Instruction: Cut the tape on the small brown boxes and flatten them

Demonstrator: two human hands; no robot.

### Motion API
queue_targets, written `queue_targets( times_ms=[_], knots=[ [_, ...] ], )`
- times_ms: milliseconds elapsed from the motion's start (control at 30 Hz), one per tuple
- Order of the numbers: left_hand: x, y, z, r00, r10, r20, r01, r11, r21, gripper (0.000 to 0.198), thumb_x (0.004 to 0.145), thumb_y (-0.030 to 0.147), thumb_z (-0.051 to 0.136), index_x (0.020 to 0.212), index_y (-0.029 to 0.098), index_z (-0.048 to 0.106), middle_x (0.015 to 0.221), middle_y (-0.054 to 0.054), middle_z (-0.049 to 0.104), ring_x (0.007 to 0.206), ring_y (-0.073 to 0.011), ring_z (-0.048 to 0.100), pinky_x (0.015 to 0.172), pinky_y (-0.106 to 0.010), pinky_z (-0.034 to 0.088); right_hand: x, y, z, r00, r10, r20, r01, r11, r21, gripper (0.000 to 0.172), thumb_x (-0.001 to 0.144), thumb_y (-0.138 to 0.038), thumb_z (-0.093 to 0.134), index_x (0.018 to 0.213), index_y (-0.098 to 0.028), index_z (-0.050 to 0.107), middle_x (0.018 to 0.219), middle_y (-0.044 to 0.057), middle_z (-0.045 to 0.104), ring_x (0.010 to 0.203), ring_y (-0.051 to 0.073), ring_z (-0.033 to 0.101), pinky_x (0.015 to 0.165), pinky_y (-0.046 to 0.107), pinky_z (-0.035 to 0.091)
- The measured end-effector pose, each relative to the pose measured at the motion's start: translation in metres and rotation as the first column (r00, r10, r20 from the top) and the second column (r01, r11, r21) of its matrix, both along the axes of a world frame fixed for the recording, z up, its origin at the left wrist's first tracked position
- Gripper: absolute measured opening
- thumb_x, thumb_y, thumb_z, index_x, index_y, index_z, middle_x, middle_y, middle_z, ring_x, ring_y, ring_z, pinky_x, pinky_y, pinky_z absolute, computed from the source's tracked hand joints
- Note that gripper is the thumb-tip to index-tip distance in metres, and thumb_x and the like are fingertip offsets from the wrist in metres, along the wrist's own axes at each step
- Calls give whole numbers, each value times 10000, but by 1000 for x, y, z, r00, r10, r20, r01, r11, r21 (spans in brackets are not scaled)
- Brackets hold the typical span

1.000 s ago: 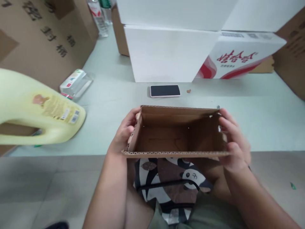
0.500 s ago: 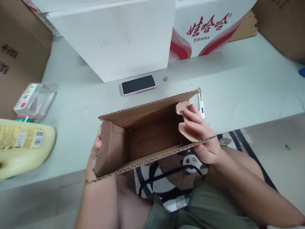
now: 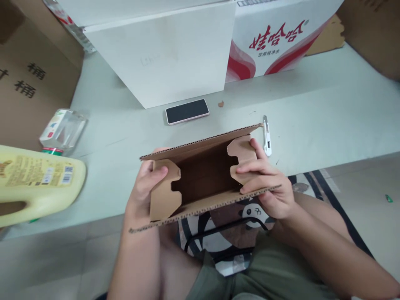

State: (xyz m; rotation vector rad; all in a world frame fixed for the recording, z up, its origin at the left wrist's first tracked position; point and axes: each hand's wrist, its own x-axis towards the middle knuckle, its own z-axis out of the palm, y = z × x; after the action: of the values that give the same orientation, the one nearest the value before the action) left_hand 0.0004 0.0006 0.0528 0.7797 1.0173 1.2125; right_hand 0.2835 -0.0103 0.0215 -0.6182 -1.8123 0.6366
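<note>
A brown cardboard box (image 3: pixel 206 177) faces me with its open end, and its inside is bare as far as I can see. My left hand (image 3: pixel 145 183) grips the box's left end, thumb lying on the notched left flap (image 3: pixel 162 204), which is folded inward over the opening. At the other end, my right hand (image 3: pixel 270 179) has its fingers on the notched right flap (image 3: pixel 245 152) and its thumb under the near long flap (image 3: pixel 218 206). Just beyond the right fingers lies a white utility knife (image 3: pixel 267 135) on the table.
A phone (image 3: pixel 187 111) and a small brown scrap (image 3: pixel 221 104) lie on the table (image 3: pixel 312 112). White cartons (image 3: pixel 162 58) stand at the back. To the left are a clear bottle (image 3: pixel 67 129), a yellow jug (image 3: pixel 46 183) and a large brown carton (image 3: pixel 34 79).
The left flap has gone from standing outward to folded in over the opening, with my left thumb now on it. My right hand stays on the right flap. The view has shifted slightly left.
</note>
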Motion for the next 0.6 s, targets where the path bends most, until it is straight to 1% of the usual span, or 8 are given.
queue_targets(
  times_ms=[100,200,300,367,433,467,533,600],
  knots=[
    [-3,9,-4,1000,20,20,-23,990,139,254,683,239,881,919,236,786,794,20,774,604,-115,672,541,-212,540,-8,-3,-2,992,-108,-59,106,994,-30,199,1008,-385,557,1086,-307,722,1039,24,776,936,243,766,1272,655,339],
    [-6,16,-13,995,87,-39,-73,958,277,226,697,232,865,914,277,821,973,9,807,831,-148,730,731,-250,599,-14,-9,-5,974,-197,-108,183,975,-128,324,993,-406,590,1315,-368,601,1043,24,770,1194,293,710,1253,662,360],
    [-11,21,-21,996,57,-66,-26,917,399,144,741,387,806,844,293,842,963,-32,801,959,-210,735,879,-335,603,-19,-14,-11,952,-274,-135,245,949,-197,452,983,-368,600,1421,-394,495,1224,60,712,1472,300,504,1235,622,403],
    [-13,21,-23,997,16,-74,20,890,456,320,804,561,688,820,282,844,934,-71,783,977,-253,730,949,-410,589,-22,-15,-15,931,-331,-155,298,933,-199,486,972,-376,612,1438,-404,476,1413,72,603,1509,297,451,1239,589,411],
    [-15,20,-23,995,0,-104,50,875,482,461,835,672,594,811,278,832,945,-91,758,1023,-285,712,1015,-467,558,-24,-14,-17,912,-370,-177,333,920,-208,523,962,-396,626,1455,-433,456,1581,48,448,1524,290,424,1256,567,396],
    [-15,18,-22,991,-10,-135,74,875,479,450,820,685,618,812,283,820,963,-90,746,1055,-297,700,1037,-486,542,-24,-13,-18,909,-375,-184,333,917,-220,546,959,-405,629,1468,-454,440,1641,23,372,1537,286,402,1265,562,385],
    [-16,16,-20,976,-50,-211,143,880,454,357,747,641,747,813,292,789,1019,-77,729,1113,-308,676,1039,-491,533,-23,-10,-18,917,-355,-184,304,918,-255,604,959,-431,623,1510,-492,384,1712,-29,251,1570,289,346,1269,573,373],
    [-20,15,-18,948,-117,-295,234,885,402,277,694,526,847,811,294,752,1111,-61,719,1155,-303,660,988,-458,551,-18,-7,-18,941,-314,-129,266,918,-295,659,974,-485,575,1564,-504,283,1740,-39,203,1585,314,318,1253,614,376]
  ],
)
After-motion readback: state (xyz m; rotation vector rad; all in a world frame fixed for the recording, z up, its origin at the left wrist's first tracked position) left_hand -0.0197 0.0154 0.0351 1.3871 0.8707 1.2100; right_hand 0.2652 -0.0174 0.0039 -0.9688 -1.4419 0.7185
